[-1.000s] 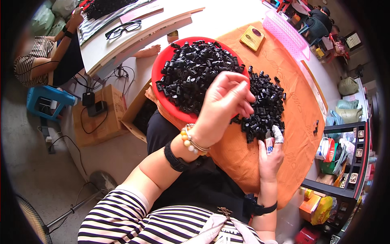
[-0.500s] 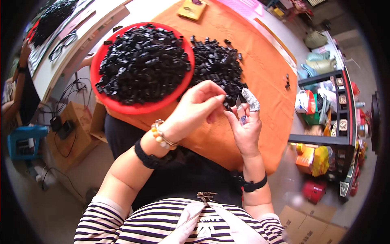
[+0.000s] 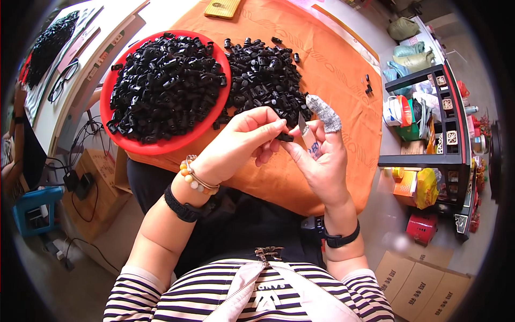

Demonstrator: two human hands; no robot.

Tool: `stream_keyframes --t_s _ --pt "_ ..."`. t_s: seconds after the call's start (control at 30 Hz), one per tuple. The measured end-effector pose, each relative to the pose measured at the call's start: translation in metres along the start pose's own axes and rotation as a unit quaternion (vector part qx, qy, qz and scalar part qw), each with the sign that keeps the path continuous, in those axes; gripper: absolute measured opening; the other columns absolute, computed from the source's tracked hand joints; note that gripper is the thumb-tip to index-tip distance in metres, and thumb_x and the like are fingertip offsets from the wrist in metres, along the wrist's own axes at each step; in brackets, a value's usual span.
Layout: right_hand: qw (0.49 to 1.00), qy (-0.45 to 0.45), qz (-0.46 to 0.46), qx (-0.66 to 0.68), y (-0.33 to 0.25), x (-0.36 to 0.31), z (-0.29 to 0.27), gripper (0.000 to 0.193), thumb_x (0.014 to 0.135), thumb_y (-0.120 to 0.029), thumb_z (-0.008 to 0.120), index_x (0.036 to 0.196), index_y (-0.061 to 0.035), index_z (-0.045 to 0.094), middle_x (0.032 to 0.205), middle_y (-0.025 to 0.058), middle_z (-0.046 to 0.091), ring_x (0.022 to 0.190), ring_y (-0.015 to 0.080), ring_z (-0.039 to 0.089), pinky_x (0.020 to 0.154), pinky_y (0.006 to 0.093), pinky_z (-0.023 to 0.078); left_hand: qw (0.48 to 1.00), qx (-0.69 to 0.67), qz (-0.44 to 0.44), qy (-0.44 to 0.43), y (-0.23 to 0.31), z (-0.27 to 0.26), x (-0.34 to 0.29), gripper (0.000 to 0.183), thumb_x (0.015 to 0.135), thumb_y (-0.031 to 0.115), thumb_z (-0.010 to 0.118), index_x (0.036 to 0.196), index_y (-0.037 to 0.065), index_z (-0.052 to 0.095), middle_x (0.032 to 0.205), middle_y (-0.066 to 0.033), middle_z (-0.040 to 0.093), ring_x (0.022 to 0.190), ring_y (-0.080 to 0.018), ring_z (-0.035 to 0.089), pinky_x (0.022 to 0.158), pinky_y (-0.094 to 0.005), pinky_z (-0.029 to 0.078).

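My left hand (image 3: 244, 137) pinches a small black plastic part (image 3: 284, 137) between its fingertips, just in front of the right thumb. In my right hand (image 3: 324, 166) lies a small knife (image 3: 309, 138), its pointed blade upward and its pale handle, with blue marks, against the palm. A grey knitted finger sleeve (image 3: 324, 114) covers a raised finger of that hand. Both hands meet over the near side of a loose pile of similar black parts (image 3: 265, 75). To the left stands a red basin (image 3: 226, 70) heaped with more of them.
An orange cloth (image 3: 343, 70) covers the table. A few black parts (image 3: 368, 85) lie apart at its right, and a yellow box (image 3: 221, 7) at the far edge. A shelf (image 3: 410, 161) with goods stands right. Blue stool (image 3: 36, 209) and cables (image 3: 88, 134) are left.
The whole scene has shifted left and slightly upward in the picture. My fingertips have come together around the black part, which shows more plainly now. The knife stays in my right hand.
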State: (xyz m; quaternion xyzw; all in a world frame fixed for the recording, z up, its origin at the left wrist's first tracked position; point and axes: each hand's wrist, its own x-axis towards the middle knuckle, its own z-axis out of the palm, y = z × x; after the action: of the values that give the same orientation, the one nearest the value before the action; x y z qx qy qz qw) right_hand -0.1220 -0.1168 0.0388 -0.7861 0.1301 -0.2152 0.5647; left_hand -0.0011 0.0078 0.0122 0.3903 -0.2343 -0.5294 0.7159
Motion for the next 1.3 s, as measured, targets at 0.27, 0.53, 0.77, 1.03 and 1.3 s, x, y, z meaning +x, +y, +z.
stream_keyframes --t_s 0.27,0.53,0.77,1.03,1.3 --pt "0.996 -0.003 0.022 0.081 -0.004 0.003 -0.002 0.057 0.080 0.006 0.062 0.130 -0.0028 0.036 0.089 0.0027 0.054 0.084 0.0079 0.054 0.074 0.0208 0.046 0.999 -0.046 -0.022 -0.002 -0.002 -0.001 0.000 0.015 0.094 0.022 0.049 0.090 0.008 0.054 0.074 -0.0023 0.060 0.052 -0.0037 0.051 0.045 -0.0162 0.040" --pt "0.993 -0.020 0.054 0.104 -0.008 0.002 -0.005 0.054 0.080 0.004 0.063 0.128 -0.0021 0.038 0.089 0.0026 0.054 0.080 0.0061 0.054 0.070 0.0184 0.045 0.999 -0.029 -0.031 -0.016 0.001 0.002 0.000 0.021 0.093 0.028 0.051 0.086 0.009 0.050 0.076 -0.0031 0.062 0.054 -0.0037 0.055 0.047 -0.0157 0.042" --pt "0.989 -0.032 0.071 0.123 -0.006 0.006 -0.003 0.046 0.083 -0.004 0.064 0.124 -0.0003 0.042 0.084 0.0005 0.054 0.077 0.0035 0.051 0.065 0.0161 0.042 0.997 -0.053 -0.037 -0.043 0.004 0.003 -0.002 0.020 0.094 0.028 0.049 0.091 0.008 0.048 0.076 -0.0066 0.063 0.053 -0.0069 0.056 0.046 -0.0162 0.042" --pt "0.982 -0.040 0.097 0.154 -0.017 0.004 -0.006 0.047 0.089 -0.013 0.057 0.128 0.0015 0.035 0.087 0.0003 0.054 0.072 0.0022 0.042 0.064 0.0164 0.036 0.989 -0.139 -0.030 0.036 0.008 0.005 -0.001 0.016 0.094 0.022 0.044 0.100 0.009 0.050 0.060 -0.0008 0.047 0.045 -0.0054 0.040 0.038 -0.0184 0.024" --pt "0.990 -0.086 0.086 0.073 -0.014 -0.005 0.007 0.040 0.087 -0.006 0.056 0.124 0.0008 0.039 0.080 0.0023 0.060 0.064 0.0022 0.045 0.057 0.0184 0.037 0.984 -0.168 -0.011 0.054 0.008 0.003 -0.002 0.014 0.094 0.021 0.045 0.099 0.009 0.051 0.060 0.0010 0.048 0.044 -0.0037 0.037 0.038 -0.0166 0.023"
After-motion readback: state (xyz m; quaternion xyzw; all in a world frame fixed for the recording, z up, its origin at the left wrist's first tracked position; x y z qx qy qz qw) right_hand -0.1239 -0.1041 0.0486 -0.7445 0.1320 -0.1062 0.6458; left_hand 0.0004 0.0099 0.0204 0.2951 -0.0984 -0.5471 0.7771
